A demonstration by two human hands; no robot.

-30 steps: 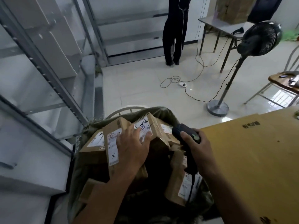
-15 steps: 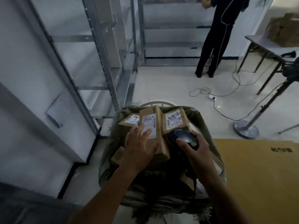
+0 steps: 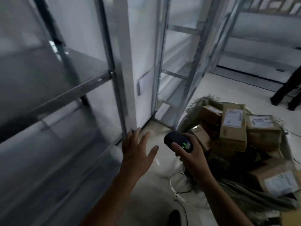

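A black handheld barcode scanner (image 3: 177, 141), green light showing, is gripped in the right hand (image 3: 193, 160), just left of a woven sack (image 3: 194, 109) filled with labelled cardboard parcels (image 3: 232, 128). The left hand (image 3: 138, 150) is held spread and empty near the metal shelving rack (image 3: 114, 88); contact with it cannot be judged through the blur.

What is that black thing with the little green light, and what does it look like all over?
It is a handheld scanner, black and smooth, seemingly plastic. Its rounded head shows, with a small green light glowing on top beside a pale button. The right hand grips it, thumb across the head, hiding the handle. It hangs over the floor, just left of the sack of boxes.
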